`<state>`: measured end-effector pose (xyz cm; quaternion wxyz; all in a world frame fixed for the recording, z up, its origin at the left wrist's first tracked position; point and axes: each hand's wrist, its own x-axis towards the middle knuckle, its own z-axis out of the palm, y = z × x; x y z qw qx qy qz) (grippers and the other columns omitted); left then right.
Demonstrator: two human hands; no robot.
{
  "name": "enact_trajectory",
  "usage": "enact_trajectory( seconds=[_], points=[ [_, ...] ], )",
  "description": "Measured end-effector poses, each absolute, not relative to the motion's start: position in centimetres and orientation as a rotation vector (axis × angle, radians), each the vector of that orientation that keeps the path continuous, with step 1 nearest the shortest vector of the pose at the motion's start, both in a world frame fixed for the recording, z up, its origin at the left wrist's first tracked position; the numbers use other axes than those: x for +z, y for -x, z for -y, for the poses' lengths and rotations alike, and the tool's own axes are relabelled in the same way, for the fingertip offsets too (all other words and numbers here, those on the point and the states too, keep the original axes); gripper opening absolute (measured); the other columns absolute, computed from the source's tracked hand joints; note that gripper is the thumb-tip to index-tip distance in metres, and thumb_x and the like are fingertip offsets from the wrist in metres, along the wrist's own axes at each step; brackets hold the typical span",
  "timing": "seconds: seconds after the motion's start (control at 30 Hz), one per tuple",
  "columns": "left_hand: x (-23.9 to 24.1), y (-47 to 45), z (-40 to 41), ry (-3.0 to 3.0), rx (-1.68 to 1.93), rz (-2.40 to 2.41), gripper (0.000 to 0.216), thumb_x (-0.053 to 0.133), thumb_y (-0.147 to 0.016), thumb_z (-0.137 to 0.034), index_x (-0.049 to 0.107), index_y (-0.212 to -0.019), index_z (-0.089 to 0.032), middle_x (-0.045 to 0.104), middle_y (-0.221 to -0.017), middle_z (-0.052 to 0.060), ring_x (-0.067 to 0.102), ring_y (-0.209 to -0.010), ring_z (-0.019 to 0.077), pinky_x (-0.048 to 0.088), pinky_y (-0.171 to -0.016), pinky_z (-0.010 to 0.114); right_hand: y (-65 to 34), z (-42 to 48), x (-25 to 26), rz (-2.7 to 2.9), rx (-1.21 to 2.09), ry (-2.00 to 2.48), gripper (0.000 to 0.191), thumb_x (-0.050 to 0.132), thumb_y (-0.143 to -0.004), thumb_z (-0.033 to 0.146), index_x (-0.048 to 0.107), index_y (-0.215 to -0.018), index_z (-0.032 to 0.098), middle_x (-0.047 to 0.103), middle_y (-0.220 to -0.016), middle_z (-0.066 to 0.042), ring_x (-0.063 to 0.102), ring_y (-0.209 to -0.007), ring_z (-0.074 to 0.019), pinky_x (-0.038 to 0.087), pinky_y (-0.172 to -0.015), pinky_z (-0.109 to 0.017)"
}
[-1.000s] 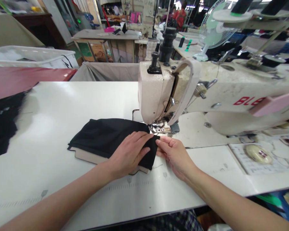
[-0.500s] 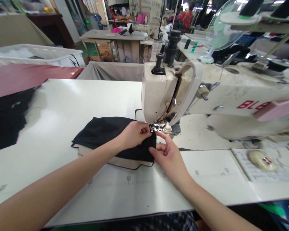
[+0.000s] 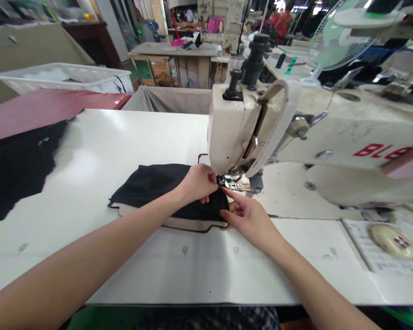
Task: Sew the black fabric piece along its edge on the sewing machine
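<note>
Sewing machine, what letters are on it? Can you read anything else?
"BLE" in red on the sewing machine; the rest hides behind a pink pad.
Printed marks along the table edge: too small to read.
Card at the right: blurred.

Two bare hands are counted — one left hand (image 3: 198, 183), one right hand (image 3: 249, 217). One cream metal sewing machine (image 3: 330, 137) and one white laminate table (image 3: 124, 137) are seen. Cloth is counted thus — one folded piece of black fabric (image 3: 151, 183), one flat beige panel (image 3: 179, 223), one loose heap of black cloth (image 3: 17, 169). One white plastic bin (image 3: 65, 78) and one pale green electric fan (image 3: 330, 41) are counted.
</note>
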<state>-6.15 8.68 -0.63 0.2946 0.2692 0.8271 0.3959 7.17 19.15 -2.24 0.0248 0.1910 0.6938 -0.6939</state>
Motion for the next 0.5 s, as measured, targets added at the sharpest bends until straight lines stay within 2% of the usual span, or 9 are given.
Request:
enact_trajectory(
  seconds=[0.13, 0.33, 0.5],
  points=[
    [-0.53, 6.12, -8.70, -0.716, 1.064, -2.202, 0.012, 0.050, -0.069, -0.003, 0.050, -0.063, -0.013, 0.049, -0.038, -0.003, 0.051, -0.032, 0.0132, 0.036, -0.029, 0.014, -7.22, -19.05, -2.50, -2.080, -2.192, -0.596, 0.076, 0.069, -0.065, 0.029, 0.046, -0.136, 0.012, 0.045, -0.053, 0.008, 0.045, -0.048, -0.0120, 0.058, -0.057, -0.033],
    [-0.48, 6.00, -8.72, -0.724, 1.082, -2.227, 0.010, 0.051, -0.068, -0.004, 0.051, -0.063, -0.013, 0.048, -0.038, -0.004, 0.050, -0.032, 0.0128, 0.033, -0.028, 0.013, -7.25, -19.09, -2.73, -2.081, -2.212, -0.605, 0.075, 0.070, -0.066, 0.031, 0.047, -0.136, 0.014, 0.045, -0.054, 0.007, 0.046, -0.048, -0.0121, 0.059, -0.056, -0.034],
    [-0.93, 6.09, -8.79, -0.712, 1.108, -2.266, 0.009, 0.053, -0.067, -0.005, 0.051, -0.066, -0.014, 0.047, -0.042, -0.004, 0.052, -0.034, 0.0142, 0.034, -0.027, 0.014, -7.08, -19.11, -2.72, -2.017, -2.228, -0.629, 0.079, 0.071, -0.064, 0.030, 0.045, -0.137, 0.010, 0.044, -0.056, 0.007, 0.041, -0.048, -0.0101, 0.058, -0.055, -0.033]
  ],
)
